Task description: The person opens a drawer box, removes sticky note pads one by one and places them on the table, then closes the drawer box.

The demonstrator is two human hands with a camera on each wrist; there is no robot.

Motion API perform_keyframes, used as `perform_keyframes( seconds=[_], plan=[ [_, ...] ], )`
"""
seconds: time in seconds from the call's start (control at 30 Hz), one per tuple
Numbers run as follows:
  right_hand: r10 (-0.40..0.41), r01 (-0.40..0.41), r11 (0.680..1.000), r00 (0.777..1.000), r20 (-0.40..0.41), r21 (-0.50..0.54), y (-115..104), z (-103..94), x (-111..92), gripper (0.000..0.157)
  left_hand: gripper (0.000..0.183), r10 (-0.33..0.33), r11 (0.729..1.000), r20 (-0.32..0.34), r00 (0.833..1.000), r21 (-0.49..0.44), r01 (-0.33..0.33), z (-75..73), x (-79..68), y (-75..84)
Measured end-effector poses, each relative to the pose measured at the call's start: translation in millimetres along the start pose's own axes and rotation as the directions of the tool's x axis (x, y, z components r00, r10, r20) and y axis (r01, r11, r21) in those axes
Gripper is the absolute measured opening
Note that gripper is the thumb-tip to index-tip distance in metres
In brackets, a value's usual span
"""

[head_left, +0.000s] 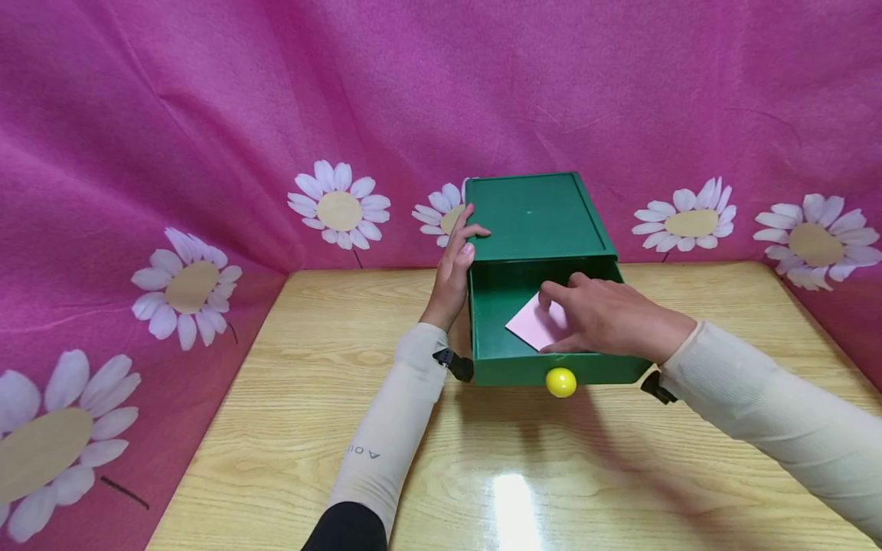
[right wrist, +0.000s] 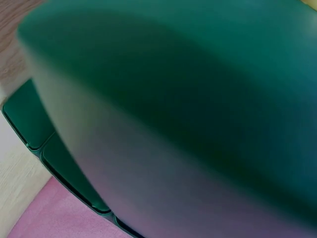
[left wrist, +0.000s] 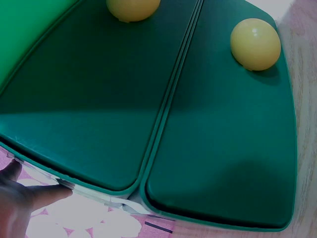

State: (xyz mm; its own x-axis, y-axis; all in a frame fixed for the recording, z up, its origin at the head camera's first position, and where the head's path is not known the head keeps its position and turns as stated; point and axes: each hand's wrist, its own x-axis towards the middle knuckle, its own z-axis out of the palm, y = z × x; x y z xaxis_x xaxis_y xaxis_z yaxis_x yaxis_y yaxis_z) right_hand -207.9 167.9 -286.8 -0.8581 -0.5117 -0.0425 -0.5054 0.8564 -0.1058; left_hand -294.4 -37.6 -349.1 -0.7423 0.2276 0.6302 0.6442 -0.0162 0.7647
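A green drawer cabinet (head_left: 537,218) stands on the table with its top drawer (head_left: 492,321) pulled out, a round yellow knob (head_left: 561,383) on that drawer's front. Inside it lies a square pink notepad (head_left: 534,325), partly covered by my right hand (head_left: 606,314). That hand reaches in from the right, thumb and fingers bent about the pad's edges. My left hand (head_left: 455,268) rests against the cabinet's left side, fingers extended, one fingertip over the top edge. In the left wrist view, its fingers (left wrist: 49,194) touch the cabinet's side.
Lower drawers (left wrist: 223,148) with yellow knobs (left wrist: 255,44) show closed in the left wrist view. The cabinet stands on a wood-grain table (head_left: 331,383). A pink cloth (head_left: 441,84) with white daisies hangs behind and at both sides. The drawer blurs large across the right wrist view.
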Motion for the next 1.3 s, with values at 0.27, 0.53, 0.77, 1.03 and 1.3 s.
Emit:
perform_keyframes(
  seconds=[0.27,0.53,0.77,1.03,1.3],
  plan=[
    [-0.011,0.01,1.0,1.0,-0.021,-0.015,-0.3,-3.1,-2.2,0.052,0.04,0.007,1.0,0.006,1.0,0.001,-0.007,0.1,-0.2,2.9],
    [-0.032,0.03,0.999,0.998,-0.051,-0.042,0.5,-2.4,-2.0,0.047,0.04,0.007,1.0,0.001,1.0,0.002,-0.007,-0.1,-0.3,2.0],
    [-0.044,0.043,0.999,0.997,-0.059,-0.022,1.0,-1.9,-1.6,0.042,0.04,0.007,1.0,0.002,1.0,0.003,-0.007,-0.4,-0.3,3.2],
    [-0.044,0.044,0.999,0.997,-0.069,0.0,1.2,-1.4,-1.2,0.046,0.04,0.01,1.0,0.003,1.0,0.0,-0.01,-0.5,-0.1,2.9],
    [-0.062,0.062,0.998,0.995,-0.077,-0.007,1.3,-1.2,-2.3,0.053,0.04,0.012,1.0,0.004,1.0,-0.004,-0.012,-0.5,-0.2,3.1]
  ],
)
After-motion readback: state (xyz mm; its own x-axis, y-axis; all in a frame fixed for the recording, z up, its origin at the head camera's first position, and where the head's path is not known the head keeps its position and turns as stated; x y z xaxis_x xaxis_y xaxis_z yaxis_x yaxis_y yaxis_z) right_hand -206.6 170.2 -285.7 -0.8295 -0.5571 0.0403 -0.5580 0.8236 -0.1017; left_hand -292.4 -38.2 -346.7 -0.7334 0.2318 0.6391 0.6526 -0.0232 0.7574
